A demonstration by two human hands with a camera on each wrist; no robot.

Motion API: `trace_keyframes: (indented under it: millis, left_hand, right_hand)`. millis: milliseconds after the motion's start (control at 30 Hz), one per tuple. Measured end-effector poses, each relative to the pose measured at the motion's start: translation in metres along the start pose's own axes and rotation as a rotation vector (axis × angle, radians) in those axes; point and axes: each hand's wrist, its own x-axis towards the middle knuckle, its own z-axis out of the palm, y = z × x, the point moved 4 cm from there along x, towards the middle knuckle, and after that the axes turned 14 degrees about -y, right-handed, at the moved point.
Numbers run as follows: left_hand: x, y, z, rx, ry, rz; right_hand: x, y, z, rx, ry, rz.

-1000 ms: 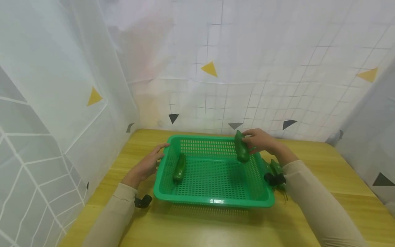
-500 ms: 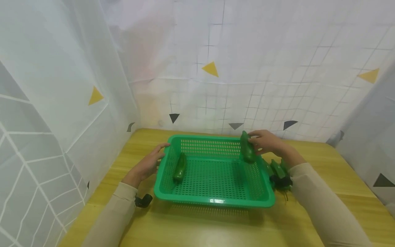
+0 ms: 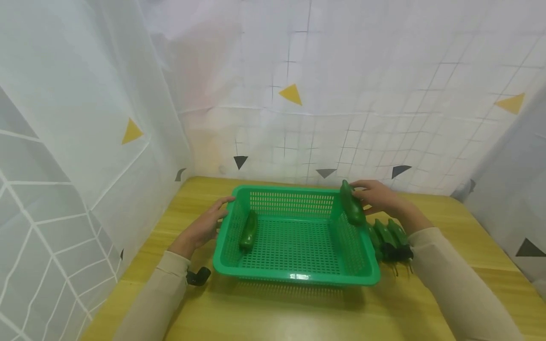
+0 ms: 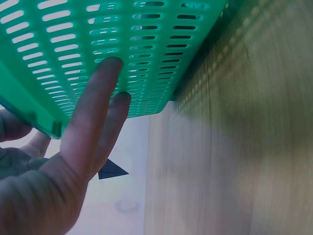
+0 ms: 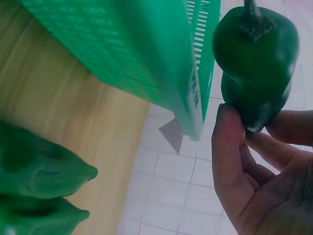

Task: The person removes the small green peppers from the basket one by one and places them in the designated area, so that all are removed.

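Note:
A green pepper hangs over the right rim of the green plastic basket. My right hand pinches it between thumb and fingertips; its stem end faces the right wrist camera. My left hand rests against the basket's left side, with fingertips at the rim. In the left wrist view, two nearly straight fingers of this hand lie along the slotted outer wall. Another green pepper lies inside the basket, close to its left wall.
Several green peppers lie side by side on the wooden table, right of the basket. White patterned sheeting hangs behind the table and at both sides. A black wrist device sits by the left cuff.
My right hand has moved to the right with the green pepper, from over the basket's inside to its right rim. More of the peppers on the table show. The left hand stays in place.

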Motion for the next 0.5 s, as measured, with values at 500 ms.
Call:
trace_keyframes:
  millis: [500]
  left_hand:
    - [0.001,-0.002,-0.001,0.013,-0.001,-0.005]
  right_hand:
    - [-0.017,0.021,-0.005,-0.019,0.005,0.023]
